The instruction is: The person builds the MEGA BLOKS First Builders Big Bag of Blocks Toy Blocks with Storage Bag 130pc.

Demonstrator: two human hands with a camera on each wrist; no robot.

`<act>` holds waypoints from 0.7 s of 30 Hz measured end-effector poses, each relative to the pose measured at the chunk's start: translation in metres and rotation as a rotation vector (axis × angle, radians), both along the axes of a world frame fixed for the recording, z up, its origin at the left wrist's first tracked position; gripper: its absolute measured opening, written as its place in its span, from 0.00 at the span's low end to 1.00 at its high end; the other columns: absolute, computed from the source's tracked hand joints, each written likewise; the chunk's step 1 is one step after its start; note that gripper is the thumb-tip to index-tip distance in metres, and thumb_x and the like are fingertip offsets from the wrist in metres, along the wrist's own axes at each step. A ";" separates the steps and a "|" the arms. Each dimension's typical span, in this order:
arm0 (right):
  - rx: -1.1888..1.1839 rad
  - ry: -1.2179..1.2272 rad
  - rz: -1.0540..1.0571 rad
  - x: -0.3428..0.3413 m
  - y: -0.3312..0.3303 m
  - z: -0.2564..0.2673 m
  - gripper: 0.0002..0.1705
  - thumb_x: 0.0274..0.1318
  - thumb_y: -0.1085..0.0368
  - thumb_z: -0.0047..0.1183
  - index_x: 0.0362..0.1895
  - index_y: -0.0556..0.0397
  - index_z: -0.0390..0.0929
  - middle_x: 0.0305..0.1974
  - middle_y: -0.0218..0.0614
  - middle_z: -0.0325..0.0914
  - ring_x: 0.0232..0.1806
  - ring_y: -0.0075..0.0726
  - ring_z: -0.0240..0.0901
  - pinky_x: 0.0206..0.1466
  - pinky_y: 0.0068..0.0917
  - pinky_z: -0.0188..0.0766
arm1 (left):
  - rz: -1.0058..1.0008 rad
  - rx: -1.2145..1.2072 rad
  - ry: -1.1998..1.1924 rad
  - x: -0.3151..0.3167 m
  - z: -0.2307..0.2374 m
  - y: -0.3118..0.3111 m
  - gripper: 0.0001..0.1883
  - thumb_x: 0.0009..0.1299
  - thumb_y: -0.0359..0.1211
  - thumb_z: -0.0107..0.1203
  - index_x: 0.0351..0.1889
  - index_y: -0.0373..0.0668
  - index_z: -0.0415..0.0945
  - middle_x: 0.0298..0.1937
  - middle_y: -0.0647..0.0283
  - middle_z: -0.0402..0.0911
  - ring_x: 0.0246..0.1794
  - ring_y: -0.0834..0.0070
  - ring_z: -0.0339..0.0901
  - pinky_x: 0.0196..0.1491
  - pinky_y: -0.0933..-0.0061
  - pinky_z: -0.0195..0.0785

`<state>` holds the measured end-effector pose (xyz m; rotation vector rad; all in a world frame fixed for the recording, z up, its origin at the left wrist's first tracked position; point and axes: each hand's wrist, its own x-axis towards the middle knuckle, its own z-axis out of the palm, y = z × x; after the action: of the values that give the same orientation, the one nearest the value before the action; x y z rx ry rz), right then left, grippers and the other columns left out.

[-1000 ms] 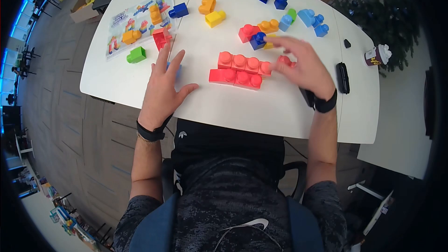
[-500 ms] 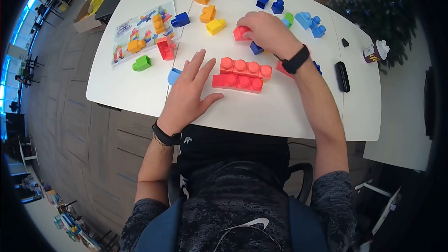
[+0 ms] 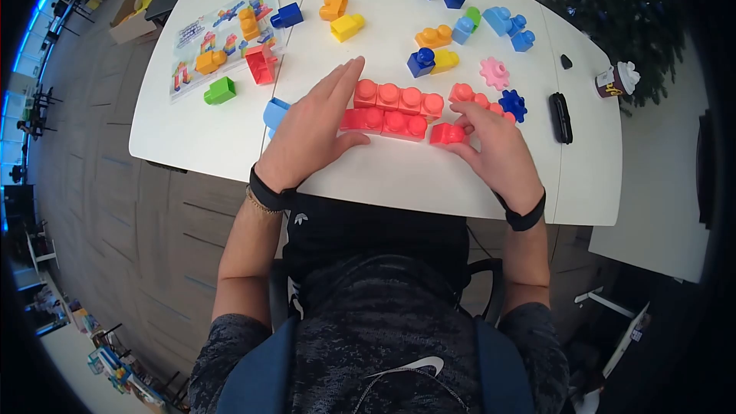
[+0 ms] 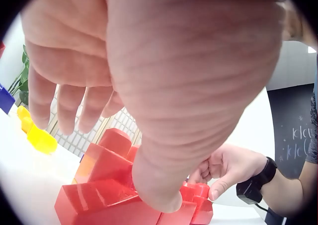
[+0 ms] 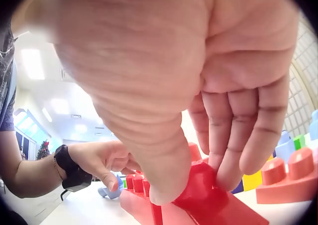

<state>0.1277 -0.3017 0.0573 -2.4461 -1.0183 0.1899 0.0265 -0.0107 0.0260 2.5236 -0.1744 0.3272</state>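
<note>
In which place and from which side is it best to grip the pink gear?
Grip the pink gear probably by opposite edges of its toothed rim, from above: it appears to lie flat, with red blocks close on its near side.

Office-type room: grey striped carpet (image 3: 138, 184) at left, white rectangular ceiling light (image 5: 32, 64) upper left, black written-on board (image 4: 290, 113) at right.

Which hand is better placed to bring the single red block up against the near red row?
Right, I'd say: the right hand pinches the red block by the right end of the near red row. The left hand is at the other end, likely better for steadying.
</note>
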 end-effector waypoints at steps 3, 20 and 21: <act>0.072 0.030 -0.010 0.002 0.006 -0.011 0.32 0.53 0.68 0.75 0.62 0.57 0.79 0.45 0.46 0.86 0.48 0.47 0.86 0.52 0.39 0.82 | -0.020 -0.029 0.041 0.006 0.002 0.002 0.59 0.58 0.32 0.80 0.85 0.45 0.53 0.71 0.45 0.78 0.70 0.45 0.76 0.68 0.54 0.75; 0.209 0.179 -0.022 0.013 0.008 -0.032 0.40 0.45 0.71 0.80 0.64 0.58 0.76 0.48 0.41 0.78 0.45 0.38 0.82 0.50 0.31 0.83 | -0.113 -0.138 0.090 0.017 -0.006 0.001 0.55 0.55 0.25 0.79 0.82 0.44 0.61 0.63 0.48 0.84 0.60 0.47 0.83 0.64 0.56 0.78; 0.214 0.169 -0.009 0.014 0.008 -0.033 0.40 0.44 0.70 0.80 0.64 0.58 0.77 0.47 0.41 0.78 0.44 0.37 0.82 0.49 0.31 0.83 | -0.114 -0.138 0.092 0.017 -0.006 0.001 0.55 0.55 0.25 0.79 0.82 0.44 0.61 0.63 0.48 0.84 0.60 0.47 0.83 0.64 0.56 0.78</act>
<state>0.1420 -0.2941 0.0243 -2.2003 -0.9051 0.2657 0.0436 -0.0099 0.0197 2.3752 -0.2499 0.1710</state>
